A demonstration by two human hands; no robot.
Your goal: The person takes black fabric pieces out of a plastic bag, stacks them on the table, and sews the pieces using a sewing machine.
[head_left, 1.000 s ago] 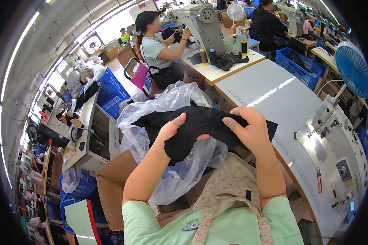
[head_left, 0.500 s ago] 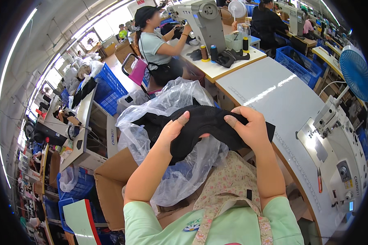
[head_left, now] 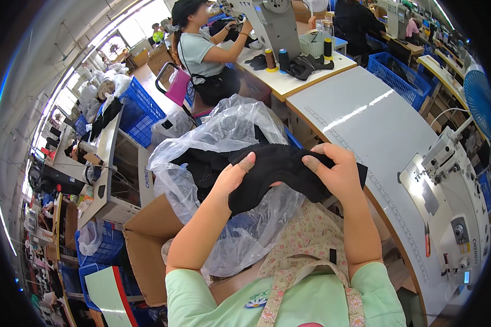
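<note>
A curved black fabric piece with a mesh-like band along its top edge is stretched between my two hands. My left hand pinches its left part, thumb on top. Its right part is gripped by my right hand, also thumb on top. Both thumbs have tan coverings on their tips, and most fingers are hidden behind the fabric. Just beyond and below the piece, a clear plastic bag lies open with more black fabric inside.
To the right runs a white worktable with a sewing machine and red-handled snips. A cardboard box stands at left. Ahead, a co-worker sits at another machine beside thread spools. Blue crates stand farther left.
The head view has tilted slightly, shifting the background upward. More black fabric shows in the bag. Both hands keep their hold on the black fabric piece, nearly still.
</note>
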